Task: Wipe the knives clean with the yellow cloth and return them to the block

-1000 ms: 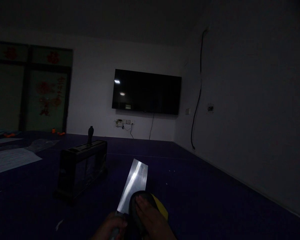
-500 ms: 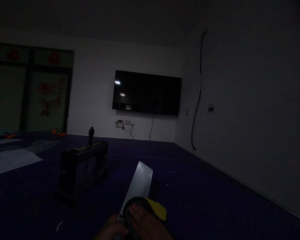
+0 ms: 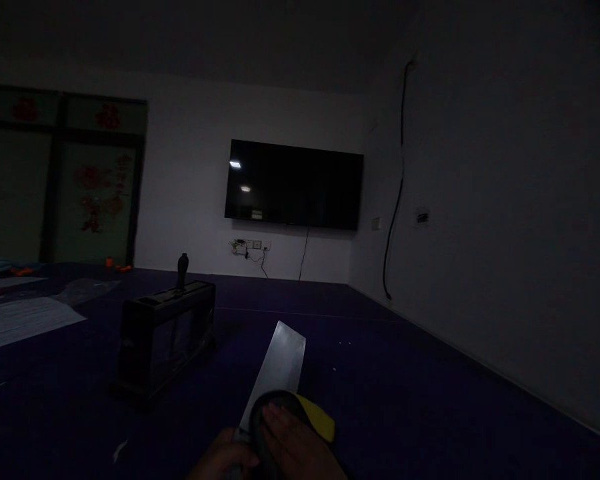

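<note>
At the bottom middle, a cleaver (image 3: 276,367) with a broad pale blade points away from me over the dark purple surface. My left hand (image 3: 225,457) is closed around its handle, most of which is hidden. A dark grey and yellow cloth (image 3: 319,420) lies against the lower blade. My right hand (image 3: 297,440) presses flat on that cloth, fingers together, and covers the blade beneath. The light is dim, so fine details of the hands are lost.
Left of the cleaver stands a black frame-like device (image 3: 167,333) with an upright knob handle. Printed paper (image 3: 27,321) and clear plastic (image 3: 87,290) lie farther left. Small orange items (image 3: 117,265) sit near the back edge. A television (image 3: 295,185) hangs on the far wall.
My right hand and the cloth have shifted very slightly up and to the right on the blade. The left hand and cleaver stay nearly where they were.
</note>
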Motion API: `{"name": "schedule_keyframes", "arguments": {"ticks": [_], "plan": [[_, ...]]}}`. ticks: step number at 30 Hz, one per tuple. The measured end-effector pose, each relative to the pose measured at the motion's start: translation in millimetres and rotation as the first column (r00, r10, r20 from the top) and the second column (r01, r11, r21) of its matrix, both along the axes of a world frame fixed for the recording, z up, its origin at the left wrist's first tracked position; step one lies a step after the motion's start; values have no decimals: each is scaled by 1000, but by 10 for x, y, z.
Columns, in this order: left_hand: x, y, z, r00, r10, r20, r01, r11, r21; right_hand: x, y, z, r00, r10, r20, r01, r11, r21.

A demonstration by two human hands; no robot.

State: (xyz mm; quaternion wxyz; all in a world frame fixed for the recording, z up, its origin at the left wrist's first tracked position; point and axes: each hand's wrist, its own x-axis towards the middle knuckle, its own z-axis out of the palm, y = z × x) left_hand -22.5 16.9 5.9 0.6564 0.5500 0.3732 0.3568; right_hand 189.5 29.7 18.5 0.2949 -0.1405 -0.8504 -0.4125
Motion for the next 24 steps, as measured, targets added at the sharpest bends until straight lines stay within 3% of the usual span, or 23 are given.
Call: {"name": "schedule_keyframes", "arguments": {"ticks": [5, 11, 15, 24], "plan": [[92, 175, -83, 1000, 0, 24, -1, 1000, 31, 52, 36, -19, 996, -39, -84, 35, 998, -44], [134, 144, -117, 997, 4, 80, -11, 996, 88, 57, 79, -57, 993, -62, -103, 58, 997, -42], [123, 124, -86, 993, 78, 89, -81, 996, 28, 59, 80, -48, 994, -66, -88, 65, 998, -11], [35, -64, 60, 998, 51, 41, -52, 998, 31, -41, -38, 90, 998, -45, -46, 47, 997, 56]]}}
